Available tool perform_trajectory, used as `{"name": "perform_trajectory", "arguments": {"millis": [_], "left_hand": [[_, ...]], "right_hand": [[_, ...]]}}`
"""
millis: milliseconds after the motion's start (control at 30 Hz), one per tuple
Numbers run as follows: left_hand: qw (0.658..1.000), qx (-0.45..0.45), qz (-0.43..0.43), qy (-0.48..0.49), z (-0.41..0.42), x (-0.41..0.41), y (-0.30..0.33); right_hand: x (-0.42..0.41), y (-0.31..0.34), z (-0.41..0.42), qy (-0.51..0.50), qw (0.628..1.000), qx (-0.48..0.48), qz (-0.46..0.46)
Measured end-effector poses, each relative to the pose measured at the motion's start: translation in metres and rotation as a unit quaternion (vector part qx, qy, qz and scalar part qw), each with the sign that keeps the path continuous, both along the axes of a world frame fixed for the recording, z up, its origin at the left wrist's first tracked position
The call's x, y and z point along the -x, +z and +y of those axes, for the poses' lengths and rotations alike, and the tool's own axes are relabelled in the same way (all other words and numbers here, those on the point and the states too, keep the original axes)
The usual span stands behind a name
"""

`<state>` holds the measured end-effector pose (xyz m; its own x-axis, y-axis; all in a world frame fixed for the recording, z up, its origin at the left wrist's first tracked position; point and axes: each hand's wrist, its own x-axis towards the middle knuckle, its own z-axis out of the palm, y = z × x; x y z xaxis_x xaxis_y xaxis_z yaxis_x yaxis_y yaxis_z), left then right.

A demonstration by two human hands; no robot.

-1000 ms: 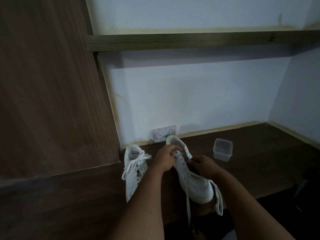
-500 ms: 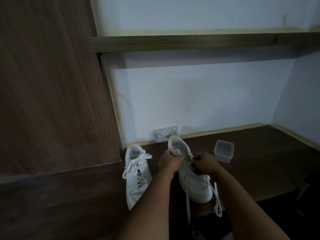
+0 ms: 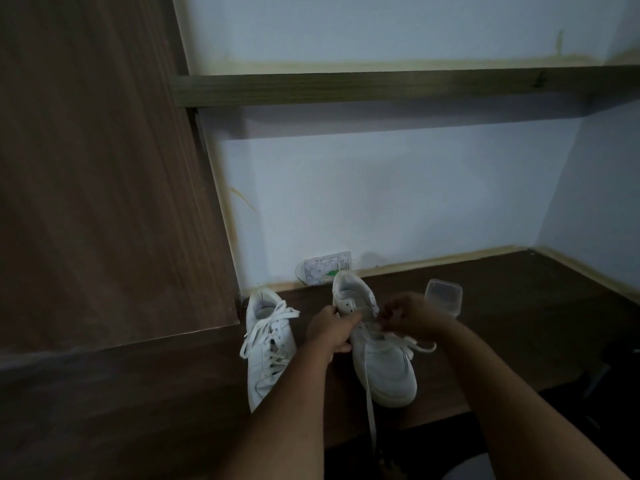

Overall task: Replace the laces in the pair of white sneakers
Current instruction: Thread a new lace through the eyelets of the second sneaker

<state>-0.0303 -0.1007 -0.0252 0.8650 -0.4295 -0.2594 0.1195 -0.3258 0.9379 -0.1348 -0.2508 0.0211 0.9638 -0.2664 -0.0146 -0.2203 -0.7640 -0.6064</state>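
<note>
A clear plastic container (image 3: 444, 295) stands upright on the dark wooden desk (image 3: 519, 323), just to the right of where the fingers close, a little farther back. A white wall socket (image 3: 325, 271) with a green mark sits low on the pale wall (image 3: 398, 202), behind the grip and slightly left of it. A wooden shelf (image 3: 381, 85) runs across the wall high above. A tall brown wood-grain panel (image 3: 97, 168) fills the space well to the left
</note>
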Motion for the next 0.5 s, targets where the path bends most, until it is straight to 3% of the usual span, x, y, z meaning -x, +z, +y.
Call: {"name": "perform_trajectory", "arguments": {"millis": [33, 233, 300, 367, 433, 500], "left_hand": [[1.000, -0.002, 0.000, 0.001, 0.000, 0.000, 0.000], [0.998, -0.053, -0.032, -0.017, 0.003, 0.001, 0.003], [0.997, -0.061, -0.036, -0.025, 0.004, 0.000, 0.004], [0.997, -0.058, -0.038, -0.034, 0.004, -0.001, 0.004], [0.996, -0.064, -0.041, -0.042, 0.004, -0.003, 0.004], [0.996, -0.070, -0.040, -0.044, 0.004, -0.005, 0.003]], "right_hand": [[-0.001, -0.008, 0.003, 0.012, 0.998, 0.057, 0.024], [-0.007, -0.019, 0.010, 0.000, 0.996, 0.081, 0.043], [-0.008, -0.019, 0.015, -0.023, 1.000, 0.019, -0.009], [-0.010, -0.017, 0.009, -0.128, 0.985, -0.068, -0.093], [-0.011, -0.016, -0.009, -0.277, 0.925, -0.199, -0.167], [-0.004, -0.014, -0.034, -0.388, 0.808, -0.354, -0.267]]}}
